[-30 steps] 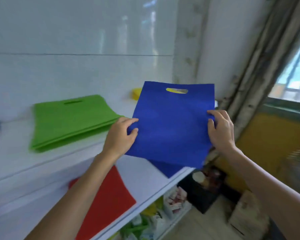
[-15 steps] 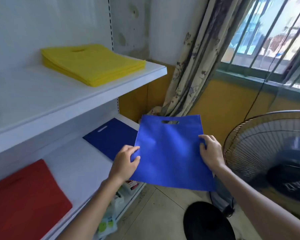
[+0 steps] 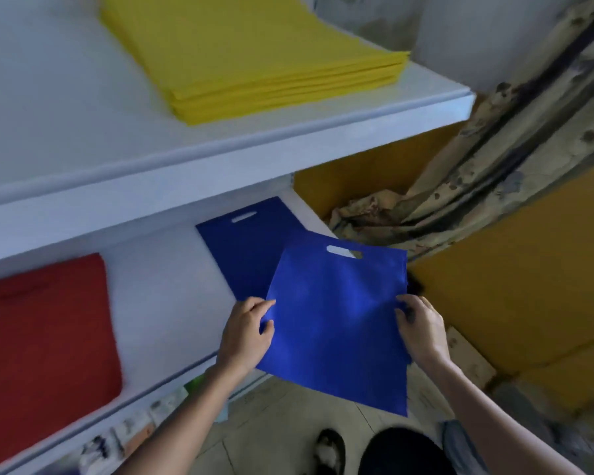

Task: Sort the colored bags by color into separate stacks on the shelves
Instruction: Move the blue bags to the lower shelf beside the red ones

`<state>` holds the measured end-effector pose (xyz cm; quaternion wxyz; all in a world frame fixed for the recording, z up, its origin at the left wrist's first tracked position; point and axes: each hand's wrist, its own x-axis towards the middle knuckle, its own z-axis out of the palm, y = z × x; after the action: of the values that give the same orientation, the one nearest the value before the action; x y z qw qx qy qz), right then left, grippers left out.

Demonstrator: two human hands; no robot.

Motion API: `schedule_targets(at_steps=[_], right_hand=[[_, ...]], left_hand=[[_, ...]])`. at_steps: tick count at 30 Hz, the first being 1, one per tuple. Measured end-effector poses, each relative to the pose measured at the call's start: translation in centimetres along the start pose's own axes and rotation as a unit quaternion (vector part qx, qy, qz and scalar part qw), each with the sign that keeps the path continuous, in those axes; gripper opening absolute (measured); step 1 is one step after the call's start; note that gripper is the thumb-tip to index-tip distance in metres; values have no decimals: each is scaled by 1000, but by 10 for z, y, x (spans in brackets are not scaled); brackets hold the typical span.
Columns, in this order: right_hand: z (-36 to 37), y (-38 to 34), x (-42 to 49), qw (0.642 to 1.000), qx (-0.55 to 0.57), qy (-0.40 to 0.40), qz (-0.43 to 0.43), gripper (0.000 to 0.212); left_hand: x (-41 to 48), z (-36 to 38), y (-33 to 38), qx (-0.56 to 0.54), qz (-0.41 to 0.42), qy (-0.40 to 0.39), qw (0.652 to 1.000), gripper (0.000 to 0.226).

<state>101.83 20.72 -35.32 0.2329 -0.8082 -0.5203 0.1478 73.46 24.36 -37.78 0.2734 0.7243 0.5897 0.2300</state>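
Soft daylight, motion blur (edges warped)

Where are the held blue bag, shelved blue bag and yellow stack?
Held flat blue fabric bag [image 3: 336,323]: head view, front panel centre.
Shelved flat blue fabric bag [image 3: 240,248]: head view, uncovered left part.
Yellow fabric bag stack [image 3: 254,53]: head view, top bag.

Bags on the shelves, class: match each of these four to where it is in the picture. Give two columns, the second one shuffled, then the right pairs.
Things
1. yellow bags
2. red bags
3. flat blue bag
4. lifted blue bag

Places
A. held in the air by the left hand and the right hand
B. stacked on the upper shelf
C. left part of the lower shelf
D. right part of the lower shelf

Pairs: 1-B, 2-C, 3-D, 4-A
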Motion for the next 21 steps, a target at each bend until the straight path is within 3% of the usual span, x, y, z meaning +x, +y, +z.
schedule_targets(at_steps=[8, 14, 21], right_hand=[[74, -57, 131, 980, 31, -85, -178, 38], [124, -89, 189, 951, 49, -131, -275, 48], [178, -89, 225, 948, 38, -126, -290, 44]], left_hand=[[31, 25, -24, 44, -151, 148, 977, 39], [57, 42, -39, 55, -205, 174, 962, 45], [89, 61, -64, 74, -217, 161, 960, 46]])
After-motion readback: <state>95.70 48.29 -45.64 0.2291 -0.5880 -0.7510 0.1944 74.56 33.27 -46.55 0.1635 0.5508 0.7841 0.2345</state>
